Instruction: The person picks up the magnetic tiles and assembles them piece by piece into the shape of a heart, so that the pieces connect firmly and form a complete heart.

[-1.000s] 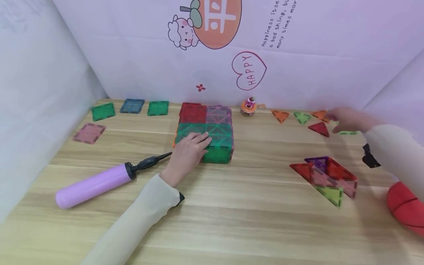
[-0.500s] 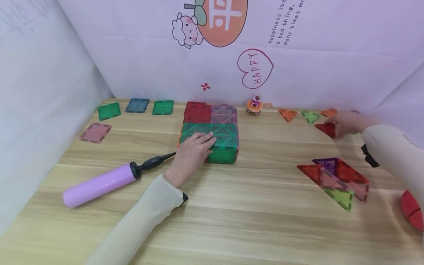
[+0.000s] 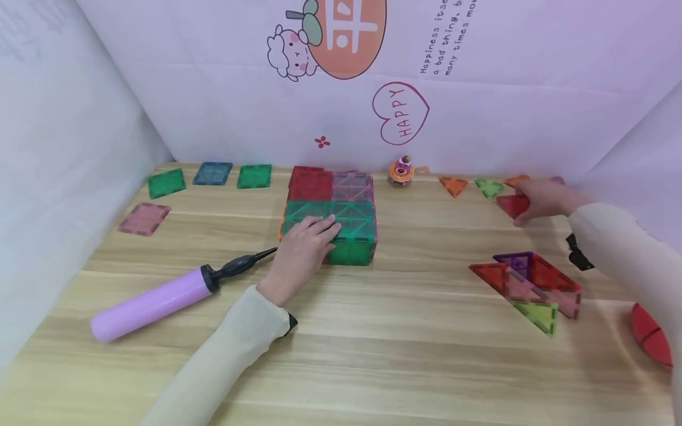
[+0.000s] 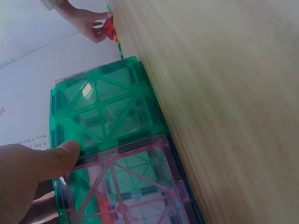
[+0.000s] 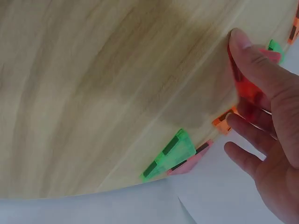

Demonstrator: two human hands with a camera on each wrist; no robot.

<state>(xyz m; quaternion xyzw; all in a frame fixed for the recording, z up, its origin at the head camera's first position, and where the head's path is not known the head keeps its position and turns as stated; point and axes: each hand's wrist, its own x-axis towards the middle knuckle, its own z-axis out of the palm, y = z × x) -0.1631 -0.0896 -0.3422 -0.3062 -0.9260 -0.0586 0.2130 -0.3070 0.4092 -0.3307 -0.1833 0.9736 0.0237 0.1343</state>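
A block built of translucent magnetic tiles (image 3: 351,251) stands at the middle back, with green, red and pink-purple faces. My left hand (image 3: 301,254) rests on it, fingers lying on the green top; in the left wrist view the thumb (image 4: 58,161) lies along a green and pink side face. At the back right my right hand (image 3: 546,200) pinches a red triangular magnetic tile (image 3: 511,206). In the right wrist view the thumb is on one side of the red tile (image 5: 245,88) and fingers are behind it. Beside that hand lie orange (image 3: 453,186) and light green (image 3: 489,188) triangular tiles.
Joined triangular tiles (image 3: 524,290) stand at the right, near a red ball (image 3: 651,334). A purple hand pump (image 3: 151,305) lies at the left. Square tiles (image 3: 213,173) are spread at the back left. A small figurine (image 3: 401,171) stands near the back wall.
My right hand has moved left from beside the orange triangle to the red triangular tile and taken hold of it. The left hand has stayed on the block. The head view shifted slightly.
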